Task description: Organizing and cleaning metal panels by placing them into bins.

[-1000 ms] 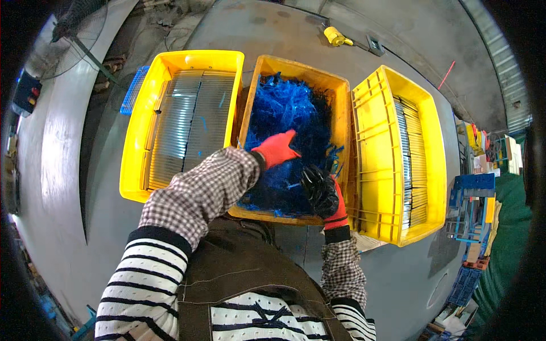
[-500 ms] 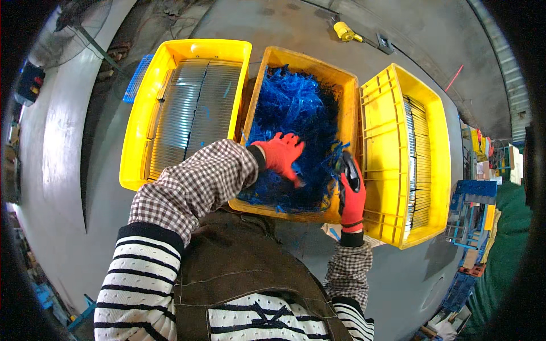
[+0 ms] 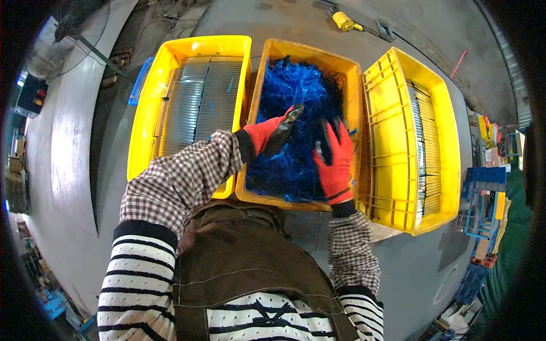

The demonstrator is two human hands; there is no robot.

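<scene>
A worn orange-yellow crate (image 3: pixel 355 85) in the middle holds a tangled heap of blue plastic shreds (image 3: pixel 293 82), darker toward the near end. Over the left part of the heap is my left hand (image 3: pixel 272 132) in a red glove with a black palm. Its fingers stretch forward, close together, with the palm side turned right; nothing shows held. My right hand (image 3: pixel 336 165), gloved alike, is spread over the right part of the shreds by the crate's wall. Its fingers point away from me, apart, and their tips are slightly blurred.
A yellow crate (image 3: pixel 136 133) with rows of thin grey plates (image 3: pixel 190 108) stands at left. Another yellow crate (image 3: pixel 392 210), tilted with its ribbed side toward the middle, holds stacked plates (image 3: pixel 429 150) at right. Beyond lies a yellow tool (image 3: pixel 344 21) on the grey floor.
My left hand has turned from a spread, palm-down pose to palm sideways and moved a little forward. My right hand has moved from the crate's right rim inward over the shreds and opened.
</scene>
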